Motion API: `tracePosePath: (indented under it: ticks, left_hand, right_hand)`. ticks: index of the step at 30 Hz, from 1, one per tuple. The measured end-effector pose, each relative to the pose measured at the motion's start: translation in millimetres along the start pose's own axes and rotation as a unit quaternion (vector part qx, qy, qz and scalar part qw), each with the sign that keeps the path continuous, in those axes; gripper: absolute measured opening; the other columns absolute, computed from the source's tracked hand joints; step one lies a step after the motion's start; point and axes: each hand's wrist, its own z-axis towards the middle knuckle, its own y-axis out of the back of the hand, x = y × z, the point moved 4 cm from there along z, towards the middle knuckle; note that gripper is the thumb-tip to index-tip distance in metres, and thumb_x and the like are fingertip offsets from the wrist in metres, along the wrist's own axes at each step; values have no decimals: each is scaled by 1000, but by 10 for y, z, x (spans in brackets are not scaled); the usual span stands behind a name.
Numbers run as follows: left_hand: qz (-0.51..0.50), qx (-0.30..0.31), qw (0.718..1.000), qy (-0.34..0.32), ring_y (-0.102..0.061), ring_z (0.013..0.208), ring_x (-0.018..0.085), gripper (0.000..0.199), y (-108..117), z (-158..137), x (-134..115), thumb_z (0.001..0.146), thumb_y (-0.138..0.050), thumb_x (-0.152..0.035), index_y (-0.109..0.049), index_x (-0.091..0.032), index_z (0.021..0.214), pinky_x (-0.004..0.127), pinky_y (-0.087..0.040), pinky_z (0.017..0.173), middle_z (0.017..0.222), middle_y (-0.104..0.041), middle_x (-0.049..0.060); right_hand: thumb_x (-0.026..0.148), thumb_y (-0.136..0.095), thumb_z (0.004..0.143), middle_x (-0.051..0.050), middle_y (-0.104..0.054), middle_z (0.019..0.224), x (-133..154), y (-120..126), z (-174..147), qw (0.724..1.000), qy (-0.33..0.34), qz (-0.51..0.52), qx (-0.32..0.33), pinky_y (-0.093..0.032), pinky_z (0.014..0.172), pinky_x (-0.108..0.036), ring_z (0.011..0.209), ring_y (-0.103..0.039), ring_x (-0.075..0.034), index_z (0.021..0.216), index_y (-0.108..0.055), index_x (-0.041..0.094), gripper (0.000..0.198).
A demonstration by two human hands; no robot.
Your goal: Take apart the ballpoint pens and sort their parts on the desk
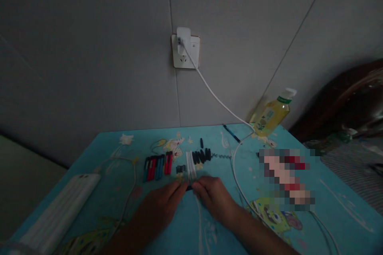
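A short dark piece is pinched by the fingertips of both hands, one end being held by the left hand and the other by the right hand. It is held low over the blue patterned surface, just on the near side of a bundle of thin white sticks, which are laid side by side, pointing away from the hands. Whether the piece is touching the surface cannot be told.

To the left of the sticks, small dark bits are grouped, and beyond these red and blue tubes are lined up. To the right of the sticks, black sleeves are set close together, followed by a row of small springs. A single black part is placed behind the sleeves, and a blue and black pen is laid near the far edge.

A bottle of yellow liquid is stood at the far right corner. A charger is plugged into the wall socket, and from it a white cable is run down to the surface. A long white case is seen at the left.
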Motion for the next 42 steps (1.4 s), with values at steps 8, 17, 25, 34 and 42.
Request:
tracePosePath:
  ticks: [8, 17, 25, 34, 42]
  left_hand:
    - [-74, 69, 993, 53, -66, 76, 16, 34, 15, 20, -14, 97, -39, -16, -55, -19, 127, 25, -54, 62, 98, -67, 7]
    - [-94, 51, 992, 64, -66, 82, 17, 34, 110, 63, 12, 97, -42, -17, -54, -20, 128, 27, -56, 70, 100, -66, 8]
    - [-94, 69, 990, 76, -67, 79, 18, 33, 82, 64, 23, 95, -46, -16, -56, -20, 125, 29, -56, 66, 95, -67, 7]
    - [-106, 60, 990, 68, -67, 82, 18, 32, 121, 77, -5, 96, -44, -17, -55, -19, 126, 28, -56, 68, 97, -67, 7]
    - [-136, 64, 983, 102, -68, 82, 19, 33, 122, 73, 24, 98, -42, -20, -54, -19, 129, 32, -57, 69, 95, -68, 7]
  right_hand:
    - [32, -44, 100, -5, -66, 90, 56, 27, -22, 997, 71, -3, 9, -48, 80, -28, 85, -62, -17, 99, -65, 21, 24]
    - [35, -43, 100, -5, -68, 86, 4, 21, 8, 999, 25, 12, -20, -49, 76, -29, 80, -63, -18, 95, -67, 21, 28]
    - [38, -54, 94, -4, -68, 86, -60, 0, 30, 999, 11, 37, -9, -50, 70, -28, 76, -62, -17, 96, -67, 22, 21]
    - [37, -49, 98, -3, -70, 85, 8, -2, 24, 998, 0, 69, 0, -51, 75, -28, 79, -65, -17, 97, -70, 22, 26]
    - [30, -56, 95, -5, -70, 95, 64, 59, 13, 994, 88, 44, -42, -51, 84, -31, 92, -64, -18, 100, -69, 23, 16]
